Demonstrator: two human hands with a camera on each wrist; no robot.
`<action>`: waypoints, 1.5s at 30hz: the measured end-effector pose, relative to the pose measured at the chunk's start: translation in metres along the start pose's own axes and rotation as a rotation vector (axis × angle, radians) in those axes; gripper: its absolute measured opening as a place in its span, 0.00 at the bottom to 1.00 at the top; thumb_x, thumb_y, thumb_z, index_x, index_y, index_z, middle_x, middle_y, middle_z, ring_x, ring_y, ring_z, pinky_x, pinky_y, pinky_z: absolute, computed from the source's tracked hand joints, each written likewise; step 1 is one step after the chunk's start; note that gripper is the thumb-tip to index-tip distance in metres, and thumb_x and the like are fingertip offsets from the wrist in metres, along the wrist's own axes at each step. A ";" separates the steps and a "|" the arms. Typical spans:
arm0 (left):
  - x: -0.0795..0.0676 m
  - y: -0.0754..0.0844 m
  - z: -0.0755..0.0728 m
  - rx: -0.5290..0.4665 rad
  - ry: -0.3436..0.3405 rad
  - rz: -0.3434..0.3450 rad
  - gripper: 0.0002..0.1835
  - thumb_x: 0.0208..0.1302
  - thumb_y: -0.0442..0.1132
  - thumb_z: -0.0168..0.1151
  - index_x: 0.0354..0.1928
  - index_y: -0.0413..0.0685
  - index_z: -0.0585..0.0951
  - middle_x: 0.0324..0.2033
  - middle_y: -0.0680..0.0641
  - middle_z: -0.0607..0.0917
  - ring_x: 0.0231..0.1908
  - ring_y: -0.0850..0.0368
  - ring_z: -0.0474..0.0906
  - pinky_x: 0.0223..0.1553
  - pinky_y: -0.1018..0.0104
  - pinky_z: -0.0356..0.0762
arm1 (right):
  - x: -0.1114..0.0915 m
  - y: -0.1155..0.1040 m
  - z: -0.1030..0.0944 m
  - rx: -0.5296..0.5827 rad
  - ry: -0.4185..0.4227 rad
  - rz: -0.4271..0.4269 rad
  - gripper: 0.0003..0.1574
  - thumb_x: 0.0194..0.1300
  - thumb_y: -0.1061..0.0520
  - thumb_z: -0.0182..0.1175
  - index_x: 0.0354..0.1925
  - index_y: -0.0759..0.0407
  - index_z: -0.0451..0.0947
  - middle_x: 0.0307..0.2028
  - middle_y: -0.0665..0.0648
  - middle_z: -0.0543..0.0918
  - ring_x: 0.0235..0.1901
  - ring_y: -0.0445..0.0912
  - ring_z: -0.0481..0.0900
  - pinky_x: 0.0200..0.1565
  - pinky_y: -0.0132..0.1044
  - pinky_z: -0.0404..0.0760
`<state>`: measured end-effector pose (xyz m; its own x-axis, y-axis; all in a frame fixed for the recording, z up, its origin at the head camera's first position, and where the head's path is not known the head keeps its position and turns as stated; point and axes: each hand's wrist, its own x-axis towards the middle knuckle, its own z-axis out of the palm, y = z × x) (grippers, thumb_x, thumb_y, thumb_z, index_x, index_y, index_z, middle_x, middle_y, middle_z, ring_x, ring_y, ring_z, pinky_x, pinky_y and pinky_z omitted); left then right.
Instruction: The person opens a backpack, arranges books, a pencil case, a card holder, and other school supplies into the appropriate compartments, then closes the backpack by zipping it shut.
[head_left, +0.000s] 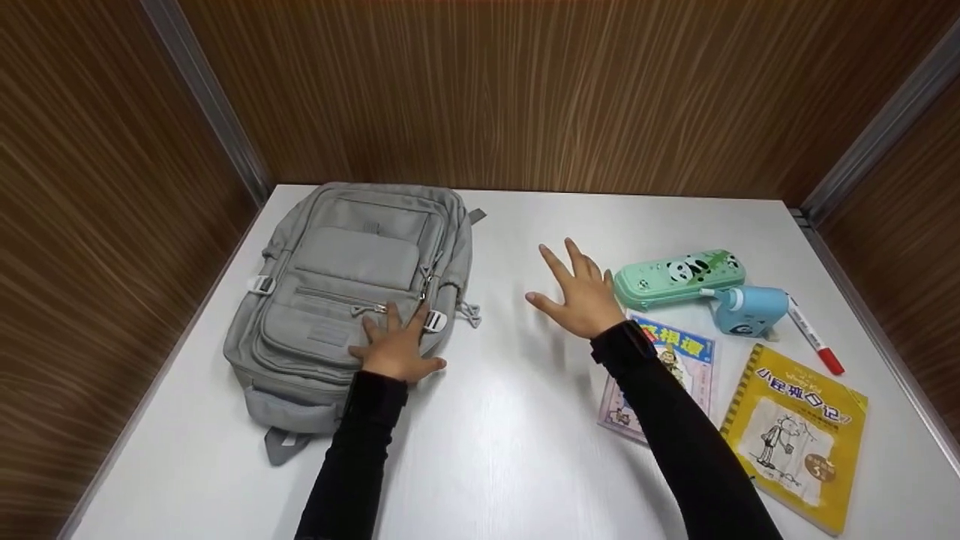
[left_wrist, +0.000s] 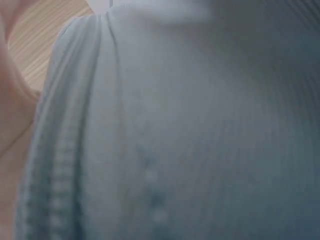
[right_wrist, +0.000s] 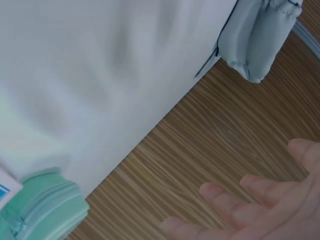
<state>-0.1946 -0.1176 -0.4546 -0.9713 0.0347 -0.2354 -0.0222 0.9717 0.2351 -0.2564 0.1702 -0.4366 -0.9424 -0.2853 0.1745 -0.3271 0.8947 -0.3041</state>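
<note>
Left hand: fingers spread, pinching nothing, laid on the lower front of a grey backpack, probably to steady it; how hard it presses I cannot tell. By its fingertips, a zip pull and, just beside, a white side buckle. Right hand: fingers spread wide, holding nothing, raised over the table between the backpack and the pencil case, apart from both. Backpack: on the table's left side, lying on its back, front pockets upward, a placing that seems to keep its zips within easy reach. Right-hand side, gathered as a group, perhaps so that the middle gives the hands room: one green pencil case with pandas, lying flat; one small blue container in front of its right end, touching or merely near, I cannot tell which; one marker, red-capped, slanting beside the container; one pink-and-blue book, cover up, partly hidden by the right sleeve; one yellow book, cover up, apart from the other. Surround: wood-grain panels at back and sides.
</note>
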 end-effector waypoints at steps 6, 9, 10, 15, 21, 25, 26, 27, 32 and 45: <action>-0.004 0.001 0.004 0.002 -0.014 0.011 0.49 0.46 0.62 0.61 0.67 0.73 0.44 0.66 0.38 0.38 0.58 0.22 0.34 0.40 0.22 0.46 | 0.016 -0.008 -0.001 -0.107 -0.014 -0.050 0.49 0.52 0.23 0.42 0.67 0.33 0.42 0.68 0.58 0.41 0.62 0.63 0.48 0.53 0.69 0.43; -0.007 0.003 0.006 0.002 -0.028 0.018 0.47 0.48 0.60 0.61 0.67 0.74 0.44 0.66 0.39 0.38 0.58 0.23 0.33 0.40 0.22 0.45 | 0.025 -0.013 -0.003 -0.111 -0.024 -0.063 0.48 0.52 0.22 0.41 0.67 0.32 0.41 0.68 0.57 0.40 0.63 0.62 0.47 0.53 0.68 0.44; -0.008 0.004 0.007 0.001 -0.030 0.024 0.47 0.48 0.60 0.61 0.67 0.74 0.44 0.66 0.39 0.38 0.58 0.23 0.33 0.40 0.22 0.46 | 0.028 -0.014 -0.003 -0.107 -0.029 -0.061 0.48 0.52 0.22 0.40 0.67 0.32 0.40 0.68 0.57 0.39 0.63 0.62 0.46 0.53 0.68 0.44; -0.011 0.010 0.012 0.004 -0.013 0.055 0.46 0.49 0.56 0.62 0.67 0.74 0.45 0.66 0.38 0.40 0.58 0.23 0.35 0.39 0.22 0.47 | 0.038 -0.022 -0.001 -0.060 -0.047 -0.052 0.48 0.53 0.23 0.41 0.67 0.34 0.41 0.68 0.56 0.39 0.64 0.62 0.43 0.54 0.67 0.46; -0.014 0.018 0.019 0.032 0.006 0.074 0.46 0.49 0.56 0.62 0.66 0.75 0.45 0.67 0.39 0.42 0.59 0.23 0.37 0.40 0.22 0.48 | 0.044 -0.032 0.014 -0.031 -0.074 -0.110 0.46 0.55 0.26 0.44 0.67 0.37 0.45 0.68 0.57 0.40 0.64 0.61 0.40 0.57 0.63 0.45; -0.017 0.026 0.020 0.045 0.008 0.093 0.45 0.49 0.57 0.62 0.66 0.75 0.47 0.67 0.40 0.43 0.59 0.24 0.38 0.41 0.23 0.49 | 0.047 -0.042 0.025 -0.028 -0.080 -0.139 0.45 0.55 0.28 0.46 0.67 0.37 0.47 0.68 0.57 0.41 0.65 0.59 0.37 0.59 0.60 0.43; -0.018 0.028 0.020 0.046 0.008 0.099 0.45 0.49 0.56 0.62 0.66 0.75 0.47 0.67 0.40 0.44 0.59 0.24 0.38 0.41 0.23 0.49 | 0.048 -0.044 0.028 -0.031 -0.075 -0.146 0.45 0.55 0.29 0.48 0.67 0.37 0.48 0.68 0.58 0.42 0.65 0.59 0.37 0.59 0.60 0.42; -0.019 0.030 0.020 0.048 0.010 0.110 0.45 0.49 0.56 0.62 0.66 0.74 0.48 0.67 0.40 0.44 0.59 0.24 0.38 0.41 0.23 0.49 | 0.048 -0.045 0.031 -0.043 -0.070 -0.155 0.45 0.55 0.29 0.48 0.67 0.38 0.48 0.68 0.58 0.43 0.65 0.59 0.37 0.59 0.59 0.42; -0.023 0.038 0.023 0.071 0.008 0.156 0.45 0.48 0.56 0.62 0.66 0.75 0.47 0.67 0.40 0.44 0.59 0.24 0.38 0.41 0.23 0.49 | 0.048 -0.049 0.043 -0.122 -0.055 -0.193 0.43 0.55 0.29 0.48 0.66 0.38 0.52 0.67 0.59 0.45 0.64 0.62 0.37 0.60 0.58 0.40; -0.027 0.041 0.021 0.081 0.006 0.208 0.45 0.50 0.54 0.62 0.66 0.76 0.47 0.67 0.41 0.44 0.59 0.24 0.39 0.41 0.24 0.50 | 0.045 -0.042 0.055 -0.174 -0.099 -0.170 0.40 0.57 0.27 0.41 0.66 0.33 0.50 0.67 0.57 0.48 0.64 0.62 0.43 0.57 0.63 0.34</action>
<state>-0.1643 -0.0738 -0.4580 -0.9543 0.2353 -0.1844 0.1975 0.9593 0.2019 -0.2885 0.1009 -0.4670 -0.8800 -0.4611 0.1137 -0.4725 0.8743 -0.1109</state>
